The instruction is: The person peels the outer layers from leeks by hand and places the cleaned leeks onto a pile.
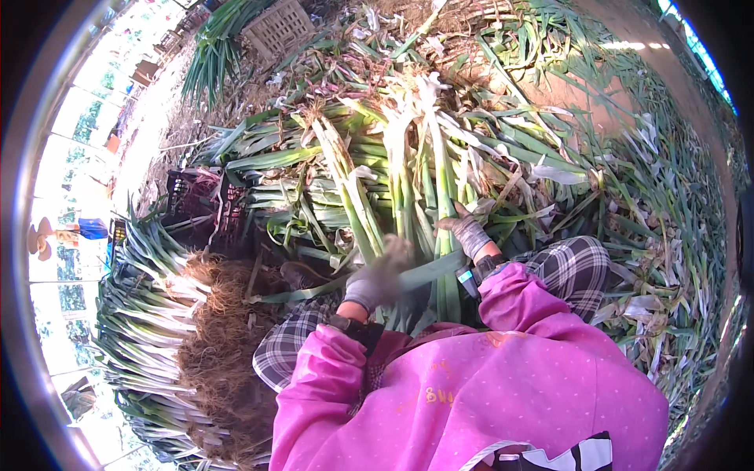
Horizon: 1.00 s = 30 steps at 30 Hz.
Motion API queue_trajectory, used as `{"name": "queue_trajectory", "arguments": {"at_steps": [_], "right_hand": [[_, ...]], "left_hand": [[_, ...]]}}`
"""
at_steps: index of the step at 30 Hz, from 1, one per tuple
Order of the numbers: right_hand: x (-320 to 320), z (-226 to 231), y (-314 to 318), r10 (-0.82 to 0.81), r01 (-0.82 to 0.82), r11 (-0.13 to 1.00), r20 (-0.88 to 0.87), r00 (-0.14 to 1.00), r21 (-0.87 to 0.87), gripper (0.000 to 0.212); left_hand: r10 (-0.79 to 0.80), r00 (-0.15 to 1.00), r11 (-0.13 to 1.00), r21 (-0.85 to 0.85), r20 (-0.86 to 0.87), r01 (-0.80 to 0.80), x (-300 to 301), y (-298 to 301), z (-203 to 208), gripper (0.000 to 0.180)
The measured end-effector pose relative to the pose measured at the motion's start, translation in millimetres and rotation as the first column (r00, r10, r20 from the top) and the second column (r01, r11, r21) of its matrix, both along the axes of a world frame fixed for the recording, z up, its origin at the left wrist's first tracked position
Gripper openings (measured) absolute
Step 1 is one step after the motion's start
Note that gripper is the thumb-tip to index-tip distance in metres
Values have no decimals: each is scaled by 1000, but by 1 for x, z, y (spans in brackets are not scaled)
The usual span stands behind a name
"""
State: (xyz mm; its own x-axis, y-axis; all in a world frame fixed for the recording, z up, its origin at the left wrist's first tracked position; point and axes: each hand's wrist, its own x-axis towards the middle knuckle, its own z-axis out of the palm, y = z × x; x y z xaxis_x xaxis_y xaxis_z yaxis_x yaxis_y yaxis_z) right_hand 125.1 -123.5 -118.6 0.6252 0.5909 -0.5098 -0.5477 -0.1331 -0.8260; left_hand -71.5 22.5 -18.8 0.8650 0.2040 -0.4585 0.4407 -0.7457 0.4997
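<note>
Several long leeks (441, 161) stand out in front of me, their pale root ends pointing away and green leaves running back toward my lap. My right hand (469, 234), in a grey glove, rests against the right side of these stalks with thumb and fingers spread apart. My left hand (378, 281), also gloved, is over the leaves nearer my lap. Motion smears its fingers, so their grip is unclear. A broad green leek leaf (430, 272) stretches crosswise between my hands. Beneath the front stalks lies a heap of more leeks (294, 161).
At my left is a stacked row of leeks (149, 314) with brown roots (216, 357) facing me. A dark plastic crate (229, 208) stands behind it, and a beige slatted crate (279, 31) farther back. Loose leaves (660, 235) cover the ground at right.
</note>
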Motion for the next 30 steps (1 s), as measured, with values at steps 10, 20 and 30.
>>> {"name": "queue_trajectory", "arguments": {"at_steps": [10, 20, 30], "right_hand": [[-6, -16, 27, 152, -167, 982, -161, 975, -83, 21], [-47, -89, 91, 325, -280, 817, 1, 946, -504, 64], [-52, -84, 87, 207, -227, 953, -117, 971, -199, 58]], "left_hand": [[-22, 942, 1000, 12, -335, 28, 30, 32, -11, 48], [274, 956, 955, 151, -105, -257, 3, 61, -5, 60], [249, 956, 968, 30, -157, -248, -13, 36, 18, 60]]}}
